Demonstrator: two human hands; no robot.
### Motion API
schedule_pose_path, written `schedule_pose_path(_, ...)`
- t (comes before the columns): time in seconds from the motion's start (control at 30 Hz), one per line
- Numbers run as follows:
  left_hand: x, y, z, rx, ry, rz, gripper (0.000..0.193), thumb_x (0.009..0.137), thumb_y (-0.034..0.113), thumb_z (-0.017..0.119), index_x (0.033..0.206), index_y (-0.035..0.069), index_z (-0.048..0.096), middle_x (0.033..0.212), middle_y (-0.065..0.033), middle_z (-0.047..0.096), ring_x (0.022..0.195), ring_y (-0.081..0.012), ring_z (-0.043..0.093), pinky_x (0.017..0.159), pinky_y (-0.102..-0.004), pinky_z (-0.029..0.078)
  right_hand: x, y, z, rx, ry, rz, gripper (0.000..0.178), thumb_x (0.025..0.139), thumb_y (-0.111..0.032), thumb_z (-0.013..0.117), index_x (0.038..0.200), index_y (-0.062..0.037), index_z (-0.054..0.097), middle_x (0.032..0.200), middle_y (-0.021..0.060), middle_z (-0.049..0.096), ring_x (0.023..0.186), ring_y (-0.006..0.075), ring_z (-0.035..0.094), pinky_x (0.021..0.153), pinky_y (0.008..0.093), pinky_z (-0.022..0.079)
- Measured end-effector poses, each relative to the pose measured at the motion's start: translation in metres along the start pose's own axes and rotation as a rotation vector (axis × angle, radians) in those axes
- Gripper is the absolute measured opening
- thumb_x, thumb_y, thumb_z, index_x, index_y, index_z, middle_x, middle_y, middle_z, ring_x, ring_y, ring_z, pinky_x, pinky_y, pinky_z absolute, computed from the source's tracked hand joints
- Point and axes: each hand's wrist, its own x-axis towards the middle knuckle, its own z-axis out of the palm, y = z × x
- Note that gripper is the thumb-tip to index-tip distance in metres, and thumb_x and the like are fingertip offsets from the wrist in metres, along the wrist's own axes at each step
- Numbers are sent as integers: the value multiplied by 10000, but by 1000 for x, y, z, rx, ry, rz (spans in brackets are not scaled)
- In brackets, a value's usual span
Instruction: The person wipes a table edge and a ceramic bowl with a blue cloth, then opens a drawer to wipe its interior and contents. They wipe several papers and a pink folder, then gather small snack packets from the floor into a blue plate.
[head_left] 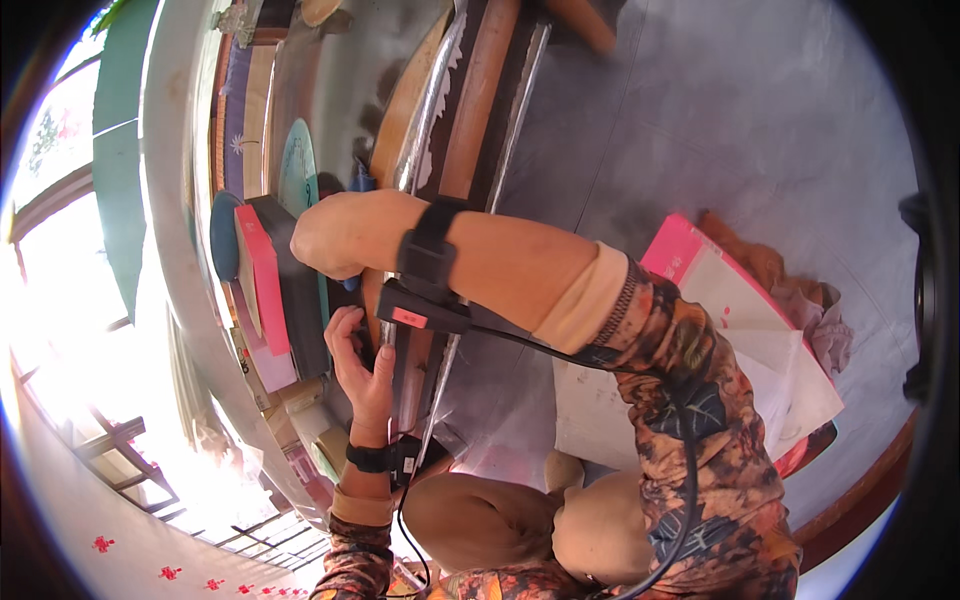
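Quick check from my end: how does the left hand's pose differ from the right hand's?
The left hand shows its thumb and fingers parted; the right hand's fingers are mostly out of sight. The left hand sits nearer the knees, the right hand farther from them. The left forearm points up the picture, while the right forearm crosses it leftward. Both hands are bare, with black wrist straps and patterned sleeves.

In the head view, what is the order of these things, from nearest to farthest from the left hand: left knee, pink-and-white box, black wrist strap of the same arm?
1. Black wrist strap: just below the left hand.
2. Left knee: lower middle.
3. Pink-and-white box: far over, right side.
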Motion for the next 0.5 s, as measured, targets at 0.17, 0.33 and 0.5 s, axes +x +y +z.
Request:
schedule_pose_path(0.17,3,7,0,3,1,-19,634,892,499,698,1278,19,545,1318,-118,511,1121,-235,500,905,-325,392,18,52,-35,57,859,48,162,782,-65,630,875,-21,755,912,185,724,852,378,707,744,457,577)
schedule_pose_path(0.33,2,7,-2,24,-29,-61,664,881,523,707,1283,21,537,1331,-139,501,1158,-263,491,916,-343,393,87,136,-102,-283,1481,615,204,881,-175,604,948,-114,788,979,88,746,919,289,707,813,424,519)
schedule_pose_path(0.5,3,11,-3,-46,-58,-86,685,868,487,744,1298,1,525,1342,-200,502,1253,-351,485,1092,-447,361,147,199,-127,-171,1078,884,333,972,-192,499,1197,-127,735,1283,91,676,1246,278,592,1007,465,435)
